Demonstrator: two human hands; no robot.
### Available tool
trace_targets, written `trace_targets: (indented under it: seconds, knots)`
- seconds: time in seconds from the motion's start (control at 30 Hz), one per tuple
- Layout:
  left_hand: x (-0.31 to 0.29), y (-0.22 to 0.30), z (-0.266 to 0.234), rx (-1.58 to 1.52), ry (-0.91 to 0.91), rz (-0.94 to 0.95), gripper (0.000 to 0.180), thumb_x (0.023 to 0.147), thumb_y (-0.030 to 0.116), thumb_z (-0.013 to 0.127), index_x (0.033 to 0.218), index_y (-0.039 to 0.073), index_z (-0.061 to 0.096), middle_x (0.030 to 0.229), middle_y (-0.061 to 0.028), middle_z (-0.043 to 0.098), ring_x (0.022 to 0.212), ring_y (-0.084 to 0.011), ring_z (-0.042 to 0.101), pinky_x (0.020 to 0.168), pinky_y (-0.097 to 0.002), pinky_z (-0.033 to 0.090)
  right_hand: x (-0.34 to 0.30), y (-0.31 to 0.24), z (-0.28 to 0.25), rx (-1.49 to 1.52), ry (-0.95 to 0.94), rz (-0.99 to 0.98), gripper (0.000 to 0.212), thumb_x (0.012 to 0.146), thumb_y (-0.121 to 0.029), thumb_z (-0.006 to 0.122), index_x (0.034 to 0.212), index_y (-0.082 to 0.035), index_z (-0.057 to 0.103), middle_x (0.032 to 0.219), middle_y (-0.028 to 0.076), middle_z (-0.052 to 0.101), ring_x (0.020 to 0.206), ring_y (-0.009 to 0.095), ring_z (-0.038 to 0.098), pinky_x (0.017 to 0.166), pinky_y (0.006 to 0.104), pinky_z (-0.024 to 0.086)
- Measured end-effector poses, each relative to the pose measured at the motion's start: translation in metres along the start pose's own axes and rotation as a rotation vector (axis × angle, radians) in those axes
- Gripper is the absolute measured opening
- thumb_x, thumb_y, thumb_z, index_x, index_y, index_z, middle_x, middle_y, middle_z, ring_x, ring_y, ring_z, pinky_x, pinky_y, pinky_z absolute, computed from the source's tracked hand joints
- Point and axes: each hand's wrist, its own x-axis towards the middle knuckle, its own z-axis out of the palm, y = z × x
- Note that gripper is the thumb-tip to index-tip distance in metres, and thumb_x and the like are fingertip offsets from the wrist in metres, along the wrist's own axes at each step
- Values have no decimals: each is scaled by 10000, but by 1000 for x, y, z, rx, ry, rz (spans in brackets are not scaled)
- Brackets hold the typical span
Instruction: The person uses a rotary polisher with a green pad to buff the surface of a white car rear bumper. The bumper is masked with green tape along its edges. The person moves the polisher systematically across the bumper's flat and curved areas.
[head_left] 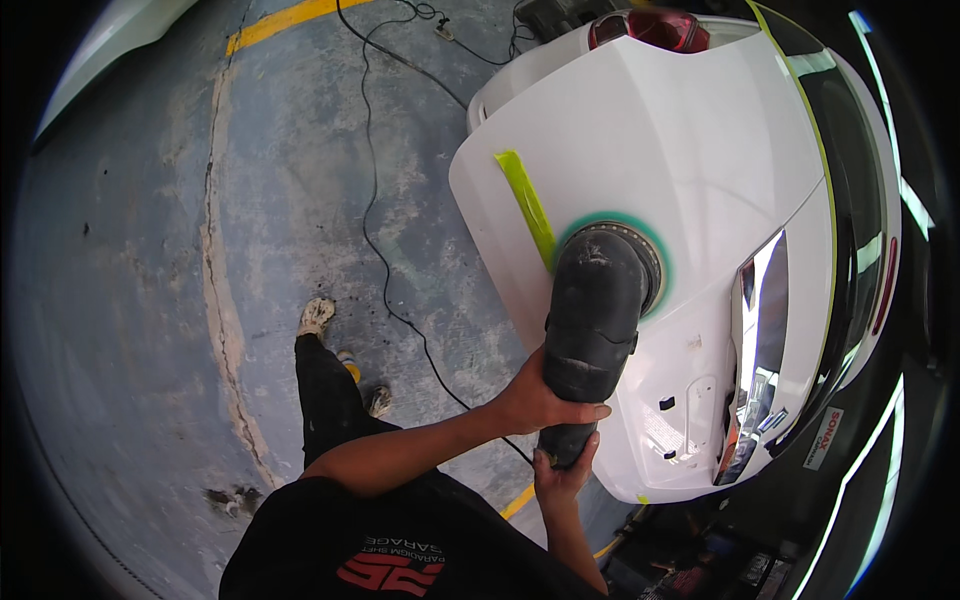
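Black cloth of my shirt (320, 540) fills the bottom of the view, closest to the camera. On the far left, a long crack (210, 230) runs through the worn grey-blue floor (130, 280). Next come a dark trouser leg (328, 385) and a pale, stained shoe (317, 316). To their right a thin black cord (376, 220) winds across the floor toward the polisher's rear end. A yellow-green strip of tape (524, 200) sticks to the car, its lower end reaching the pad's edge. With my left hand (535, 397) I grip the polisher around its body, thumb laid across; my right hand (563, 484) grasps its rear end. The black polisher (595, 305) stretches away from me, its green round pad (610, 217) against the white car (700, 150). Farthest right is the dark window (860, 190).
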Motion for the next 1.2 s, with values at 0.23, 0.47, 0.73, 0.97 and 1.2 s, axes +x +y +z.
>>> trace_targets:
  seconds: [0.23,0.47,0.73,0.97,1.2]
  knots:
    - [26,43,-33,-44,-43,102,633,733,115,882,1282,45,575,1081,-96,698,1021,-203,694,922,-375,572,48,5,33,23,7,-54,1022,811,-99,855,1604,-47,213,1095,256,669,834,335,721,680,415,579]
    - [62,103,-64,-97,-45,196,508,793,120,793,1243,13,584,1071,-130,703,1045,-254,707,924,-406,589,157,-35,42,-98,39,-104,1043,681,-286,960,1547,-159,394,978,209,635,702,358,673,517,419,513]
    - [27,22,-19,34,23,92,720,713,155,907,1323,34,544,1190,-99,652,1087,-206,653,972,-373,540,37,12,13,103,2,19,1012,838,-79,827,1617,-51,180,1016,216,706,831,287,727,714,395,591]
    - [14,19,-15,62,34,59,830,695,246,943,1369,42,504,1223,-99,622,1115,-220,634,992,-378,524,43,6,4,17,20,-96,1031,845,-217,866,1620,-105,196,1072,253,686,821,375,727,710,442,595]
    - [54,86,-63,-48,90,274,487,758,128,852,1179,32,626,995,-88,711,925,-187,710,855,-358,584,146,-16,49,9,33,-189,998,761,-205,917,1573,-87,350,937,198,636,698,365,666,552,417,532]
